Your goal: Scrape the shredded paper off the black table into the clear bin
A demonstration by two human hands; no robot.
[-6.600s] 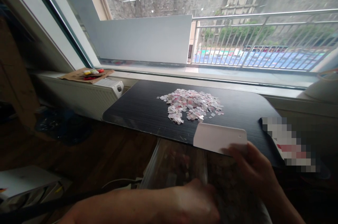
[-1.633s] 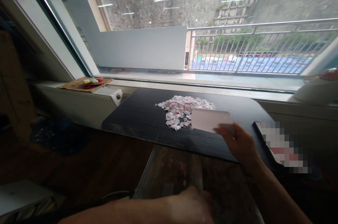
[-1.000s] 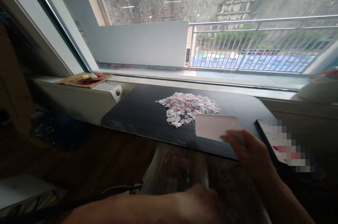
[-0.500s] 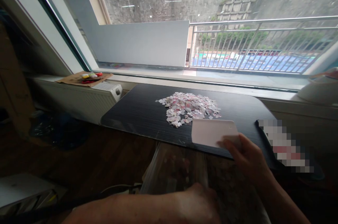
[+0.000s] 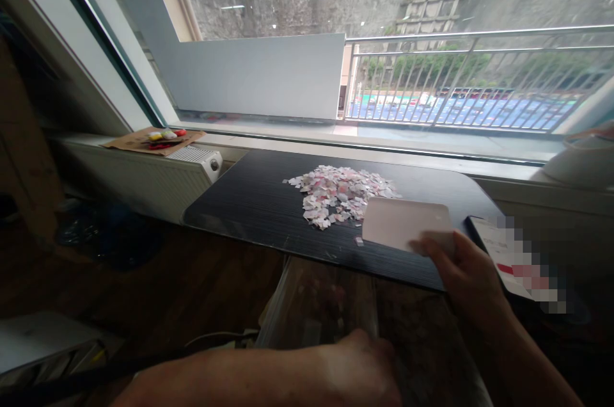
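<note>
Just a flat, pale, round-cornered scraper (image 5: 400,223).

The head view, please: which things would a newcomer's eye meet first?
Probably first the heap of small pale and pinkish scraps, spread on the dark tabletop near its middle. Next comes the pale flat plate in the right hand, at the heap's near right side. Behind the tabletop, the wide, bright window also draws the eye.
</note>
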